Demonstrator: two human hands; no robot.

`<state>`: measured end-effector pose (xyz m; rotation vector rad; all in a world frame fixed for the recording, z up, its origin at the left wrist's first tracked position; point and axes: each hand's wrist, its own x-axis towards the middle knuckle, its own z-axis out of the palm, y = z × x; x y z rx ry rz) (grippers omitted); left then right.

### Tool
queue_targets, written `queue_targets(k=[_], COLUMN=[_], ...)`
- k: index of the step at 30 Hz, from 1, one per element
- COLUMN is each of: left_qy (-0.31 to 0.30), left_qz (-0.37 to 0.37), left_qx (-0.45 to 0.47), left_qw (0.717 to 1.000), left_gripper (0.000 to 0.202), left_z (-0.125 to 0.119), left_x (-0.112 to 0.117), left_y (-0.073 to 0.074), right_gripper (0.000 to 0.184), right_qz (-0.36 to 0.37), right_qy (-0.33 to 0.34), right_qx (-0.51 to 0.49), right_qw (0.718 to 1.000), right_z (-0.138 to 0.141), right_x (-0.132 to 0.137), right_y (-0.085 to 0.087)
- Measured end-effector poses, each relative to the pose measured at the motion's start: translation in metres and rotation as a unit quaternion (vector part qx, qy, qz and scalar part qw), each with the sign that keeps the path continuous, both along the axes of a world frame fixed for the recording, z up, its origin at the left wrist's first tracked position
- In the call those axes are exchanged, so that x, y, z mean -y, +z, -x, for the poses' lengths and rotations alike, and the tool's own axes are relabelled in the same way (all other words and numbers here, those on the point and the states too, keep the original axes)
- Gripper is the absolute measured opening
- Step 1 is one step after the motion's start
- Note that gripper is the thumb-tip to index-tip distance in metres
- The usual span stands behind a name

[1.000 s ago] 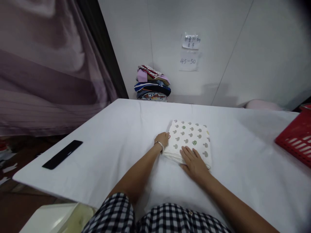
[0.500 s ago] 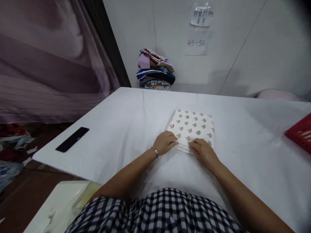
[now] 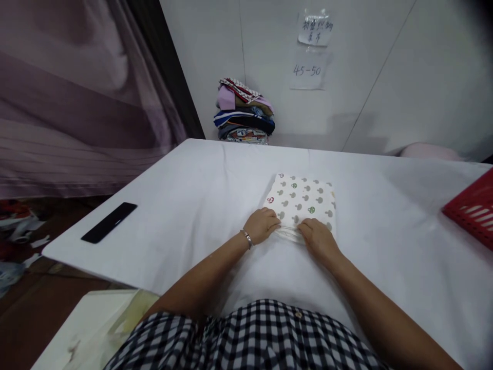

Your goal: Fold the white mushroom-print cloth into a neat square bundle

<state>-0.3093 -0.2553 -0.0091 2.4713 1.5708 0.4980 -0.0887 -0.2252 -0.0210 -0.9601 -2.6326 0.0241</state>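
Observation:
A folded white cloth [image 3: 304, 198] with grey, red and green mushroom prints lies on the white-covered table [image 3: 185, 190] in front of me. Its layered folded edge faces my body. My left hand [image 3: 262, 225], with a silver bracelet at the wrist, grips the near left part of that edge between thumb and fingers. A short way to the right, my right hand [image 3: 318, 237] pinches the same edge. Part of the near side of the cloth is hidden under both hands.
A black phone-like slab [image 3: 109, 222] lies near the table's left edge. The red plastic basket [image 3: 472, 208] stands at the far right. Against the wall is a stack of folded fabrics [image 3: 244, 112]. Below the table's left front corner sits a pale stool-like surface [image 3: 92, 318].
The view has shifted slightly, bringing more of the red basket into sight. Both hands stay on the near edge of the folded cloth, with hardly any movement.

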Motion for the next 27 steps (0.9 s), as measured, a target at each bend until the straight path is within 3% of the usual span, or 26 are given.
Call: queue_targets(k=[17, 27], left_qy=[-0.01, -0.047], left_qz=[0.021, -0.008], left_qx=[-0.045, -0.052], left_qw=[0.999, 0.998], left_gripper=[0.01, 0.015], left_z=[-0.004, 0.004], left_x=[0.0, 0.002], left_y=[0.018, 0.006], right_gripper=[0.023, 0.022], right_qz=[0.013, 0.025], right_qy=[0.025, 0.033], right_qx=[-0.03, -0.059], right_qw=[0.999, 0.997], right_z=[-0.001, 0.0], right_x=[0.005, 0.006], right_y=[0.004, 0.003])
